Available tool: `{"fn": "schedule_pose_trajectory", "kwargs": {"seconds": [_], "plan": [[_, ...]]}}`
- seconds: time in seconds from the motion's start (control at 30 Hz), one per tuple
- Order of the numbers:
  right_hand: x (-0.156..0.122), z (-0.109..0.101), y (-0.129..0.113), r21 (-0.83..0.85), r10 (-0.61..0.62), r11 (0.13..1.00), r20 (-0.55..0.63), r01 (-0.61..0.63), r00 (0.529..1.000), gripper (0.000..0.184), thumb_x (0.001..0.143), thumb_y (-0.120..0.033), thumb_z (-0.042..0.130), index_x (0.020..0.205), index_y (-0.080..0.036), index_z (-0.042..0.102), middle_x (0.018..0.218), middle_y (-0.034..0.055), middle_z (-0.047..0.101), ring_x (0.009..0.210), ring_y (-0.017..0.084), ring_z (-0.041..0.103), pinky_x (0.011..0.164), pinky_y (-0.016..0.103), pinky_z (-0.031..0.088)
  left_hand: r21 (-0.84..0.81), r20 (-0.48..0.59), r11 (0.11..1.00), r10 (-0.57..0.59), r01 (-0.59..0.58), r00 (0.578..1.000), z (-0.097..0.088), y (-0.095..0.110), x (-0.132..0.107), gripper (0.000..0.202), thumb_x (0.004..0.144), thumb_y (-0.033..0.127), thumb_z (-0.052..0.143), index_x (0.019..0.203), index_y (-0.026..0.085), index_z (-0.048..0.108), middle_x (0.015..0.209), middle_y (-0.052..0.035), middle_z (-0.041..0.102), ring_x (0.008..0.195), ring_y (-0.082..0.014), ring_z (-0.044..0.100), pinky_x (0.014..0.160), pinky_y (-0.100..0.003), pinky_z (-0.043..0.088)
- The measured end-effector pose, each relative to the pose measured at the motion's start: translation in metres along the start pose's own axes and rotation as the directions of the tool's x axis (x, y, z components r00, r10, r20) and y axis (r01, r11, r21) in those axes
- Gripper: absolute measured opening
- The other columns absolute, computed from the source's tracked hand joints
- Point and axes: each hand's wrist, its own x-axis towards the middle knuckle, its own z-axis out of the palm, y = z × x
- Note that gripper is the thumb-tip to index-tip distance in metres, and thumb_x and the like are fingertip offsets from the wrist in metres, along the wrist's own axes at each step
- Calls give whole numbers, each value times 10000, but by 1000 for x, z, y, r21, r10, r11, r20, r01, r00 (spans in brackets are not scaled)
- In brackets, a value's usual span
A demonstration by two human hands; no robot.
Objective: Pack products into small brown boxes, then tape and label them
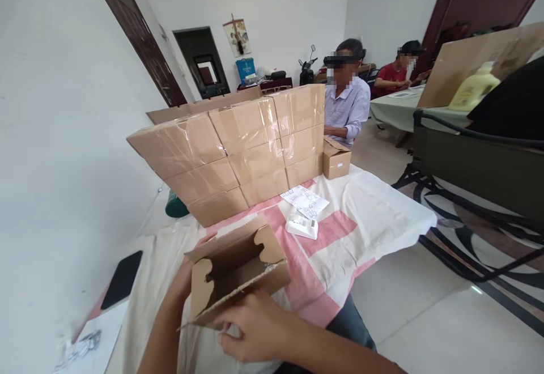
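I hold a small open brown cardboard box (pixel 233 272) low over the near part of the table, its flaps standing up and its inside empty. My left hand (pixel 185 283) grips its left side, mostly hidden behind the cardboard. My right hand (pixel 250 328) curls under its lower front edge, fingers closed on the cardboard. A small white device (pixel 302 226) lies on the pink-and-white cloth (pixel 361 215) just beyond the box. A handwritten paper slip (pixel 305 200) lies behind it.
A wall of sealed brown cartons (pixel 238 147) stands across the far table, with one small carton (pixel 336 158) at its right end. A black phone (pixel 122 279) lies at left. Two people sit beyond. A dark cot frame (pixel 476 164) stands right.
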Motion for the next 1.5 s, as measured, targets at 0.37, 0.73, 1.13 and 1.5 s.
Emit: {"fn": "schedule_pose_trajectory", "kwargs": {"seconds": [0.37,0.73,1.13,1.5], "plan": [[1,-130,5,-171,61,981,-195,-95,979,282,888,-387,702,1101,-214,766,923,74,776,948,277,584,874,444,523,161,-37,983,96,-89,995,-16,5,3,709,661,476,755,1292,177,637,1385,-155,646,1288,-392,594,968,-439,568],[-18,-143,25,-136,266,959,130,-249,955,453,1002,-484,559,1407,-301,652,1698,80,259,1522,356,344,1174,494,385,9,-737,916,277,-402,616,-31,49,-108,692,679,389,888,1318,275,651,1354,-63,654,1189,-299,655,1071,-486,553],[14,-135,12,-344,290,903,51,-256,956,613,1028,-562,477,1496,-169,524,1420,186,572,1144,358,649,966,477,498,78,-608,921,348,-382,713,-14,49,-123,584,669,359,912,1204,223,724,1247,-72,698,1065,-251,688,759,-265,622],[-1,-132,29,-75,352,929,-130,-363,927,697,971,-496,570,1588,-224,394,1574,134,489,1345,343,571,1071,471,479,361,-23,858,399,-365,917,14,51,-80,398,885,415,702,1240,236,673,1301,-96,673,1177,-280,661,901,-389,611]]}}
